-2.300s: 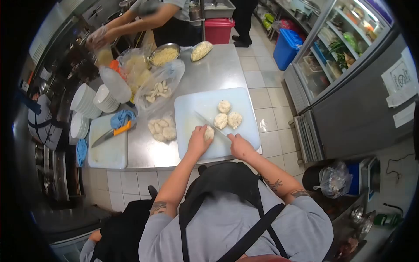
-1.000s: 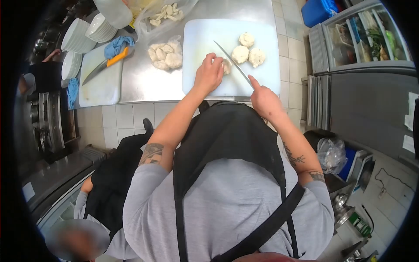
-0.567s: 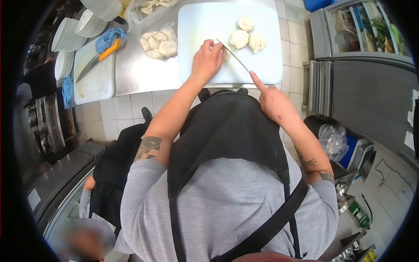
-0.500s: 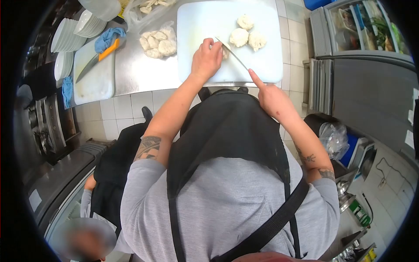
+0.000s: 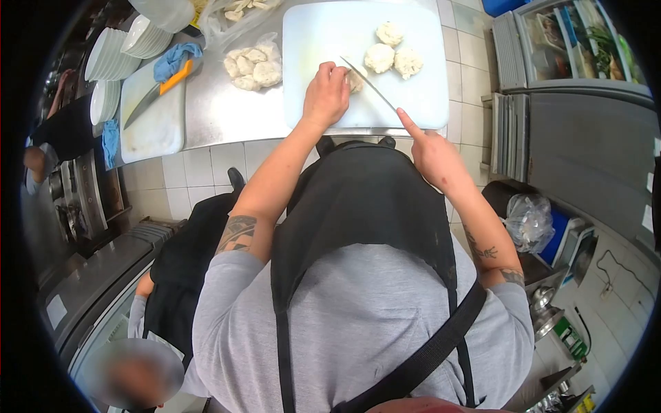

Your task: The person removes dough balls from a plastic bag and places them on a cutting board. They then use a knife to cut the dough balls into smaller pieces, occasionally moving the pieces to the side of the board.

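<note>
On the large white cutting board point(image 5: 303, 41), my left hand point(image 5: 326, 96) is closed over a pale lumpy ball point(image 5: 356, 82), holding it against the surface. My right hand point(image 5: 438, 158) grips a knife point(image 5: 375, 89), its index finger stretched along the back of the blade. The blade slants across the ball, right by my left fingertips. The knife's handle is hidden inside my right fist. Three similar pale rough balls point(image 5: 379, 58) sit together farther back on the same board.
Left of the board lies a plastic bag of pale lumps point(image 5: 252, 69), with another open bag point(image 5: 224, 26) behind. A second board point(image 5: 158, 132) bears an orange-handled knife point(image 5: 176, 78) and blue cloth point(image 5: 177, 60). White plates point(image 5: 113, 58) are stacked there. A person in a black apron point(image 5: 175, 275) stands close at left.
My hands, the knife and the ball keep nearly the same places on the board. The whole view has shifted slightly. Another person has come into sight at the far left.
</note>
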### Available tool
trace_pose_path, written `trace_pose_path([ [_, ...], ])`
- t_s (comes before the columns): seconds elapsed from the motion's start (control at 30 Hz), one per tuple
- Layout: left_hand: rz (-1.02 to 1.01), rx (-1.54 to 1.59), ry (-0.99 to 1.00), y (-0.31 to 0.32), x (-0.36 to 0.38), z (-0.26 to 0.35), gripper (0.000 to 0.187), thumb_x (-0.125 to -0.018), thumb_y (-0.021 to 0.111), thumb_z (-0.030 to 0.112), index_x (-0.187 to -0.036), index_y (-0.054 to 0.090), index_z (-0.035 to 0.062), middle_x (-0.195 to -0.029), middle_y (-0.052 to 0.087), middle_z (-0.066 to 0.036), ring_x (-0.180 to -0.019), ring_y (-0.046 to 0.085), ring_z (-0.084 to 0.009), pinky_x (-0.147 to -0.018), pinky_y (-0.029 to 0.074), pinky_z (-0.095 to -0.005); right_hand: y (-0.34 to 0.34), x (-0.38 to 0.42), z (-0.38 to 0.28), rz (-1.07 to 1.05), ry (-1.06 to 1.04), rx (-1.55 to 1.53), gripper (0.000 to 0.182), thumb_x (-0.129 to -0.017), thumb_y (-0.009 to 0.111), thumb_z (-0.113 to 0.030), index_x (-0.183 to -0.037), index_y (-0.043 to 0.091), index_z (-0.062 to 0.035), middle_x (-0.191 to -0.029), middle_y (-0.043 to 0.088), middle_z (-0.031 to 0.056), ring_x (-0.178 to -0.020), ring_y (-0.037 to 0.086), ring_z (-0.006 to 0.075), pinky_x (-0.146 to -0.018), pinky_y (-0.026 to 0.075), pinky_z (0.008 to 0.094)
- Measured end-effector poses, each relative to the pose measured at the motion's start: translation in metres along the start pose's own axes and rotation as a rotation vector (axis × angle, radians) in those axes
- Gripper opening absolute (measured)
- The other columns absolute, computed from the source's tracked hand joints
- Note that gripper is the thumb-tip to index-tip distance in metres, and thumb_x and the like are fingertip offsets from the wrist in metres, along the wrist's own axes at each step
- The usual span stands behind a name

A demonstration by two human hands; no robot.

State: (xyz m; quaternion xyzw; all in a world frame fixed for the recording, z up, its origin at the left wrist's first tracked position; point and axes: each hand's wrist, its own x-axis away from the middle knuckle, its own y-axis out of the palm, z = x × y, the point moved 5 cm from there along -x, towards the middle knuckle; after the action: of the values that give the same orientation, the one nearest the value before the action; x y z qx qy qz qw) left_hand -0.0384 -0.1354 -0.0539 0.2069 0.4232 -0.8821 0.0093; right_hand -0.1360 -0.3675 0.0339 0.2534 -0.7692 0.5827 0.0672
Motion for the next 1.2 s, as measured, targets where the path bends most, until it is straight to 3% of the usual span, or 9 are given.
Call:
trace_pose_path([
  [0.57,0.03,0.008,0.037,-0.002,0.001,0.001,0.019,-0.093,0.067,0.012,-0.112,0.063,0.0092,-0.113,0.057,-0.016,-0.09,0.064,-0.0382,-0.075,0.053,-0.05,0.011,-0.014,0.002,-0.142,-0.001,-0.003,0.082,-0.094,0.054,-0.007,-0.165,0.022,-0.0329,-0.08,0.067,0.0254,-0.074,0.069,0.0413,-0.074,0.056,0.0525],
  [0.67,0.018,0.009,0.007,-0.004,0.0,0.002,0.019,-0.094,0.067,0.013,-0.113,0.064,0.0095,-0.115,0.057,-0.017,-0.092,0.064,-0.0382,-0.077,0.053,-0.0496,0.029,-0.023,0.017,-0.118,-0.004,-0.065,0.081,-0.094,0.053,-0.006,-0.164,0.024,-0.033,-0.077,0.066,0.0244,-0.074,0.069,0.0408,-0.076,0.055,0.0527],
  [0.77,0.029,0.004,-0.007,-0.006,0.004,0.004,0.019,-0.094,0.066,0.012,-0.113,0.064,0.0097,-0.117,0.056,-0.017,-0.093,0.063,-0.0394,-0.08,0.053,-0.0496,0.045,-0.031,0.042,0.05,-0.186,-0.267,0.081,-0.093,0.052,-0.004,-0.164,0.027,-0.0346,-0.077,0.067,0.0237,-0.075,0.069,0.0407,-0.076,0.055,0.0528],
  [1.0,0.051,0.049,-0.014,-0.006,0.008,0.002,0.021,-0.097,0.06,0.008,-0.118,0.058,0.0055,-0.121,0.054,-0.022,-0.098,0.062,-0.0445,-0.084,0.052,-0.0512,0.001,-0.015,0.017,0.027,-0.073,-0.061,0.079,-0.094,0.053,-0.006,-0.163,0.028,-0.0359,-0.084,0.066,0.0233,-0.074,0.068,0.0416,-0.076,0.057,0.0514],
  [1.2,0.042,0.022,0.007,-0.004,0.006,0.002,0.018,-0.096,0.058,0.004,-0.114,0.054,0.0035,-0.116,0.054,-0.023,-0.093,0.06,-0.0467,-0.081,0.049,-0.0547,-0.006,0.002,0.0,-0.037,-0.058,0.016,0.078,-0.096,0.053,-0.009,-0.164,0.027,-0.0357,-0.087,0.067,0.0241,-0.075,0.069,0.0417,-0.075,0.058,0.0516],
])
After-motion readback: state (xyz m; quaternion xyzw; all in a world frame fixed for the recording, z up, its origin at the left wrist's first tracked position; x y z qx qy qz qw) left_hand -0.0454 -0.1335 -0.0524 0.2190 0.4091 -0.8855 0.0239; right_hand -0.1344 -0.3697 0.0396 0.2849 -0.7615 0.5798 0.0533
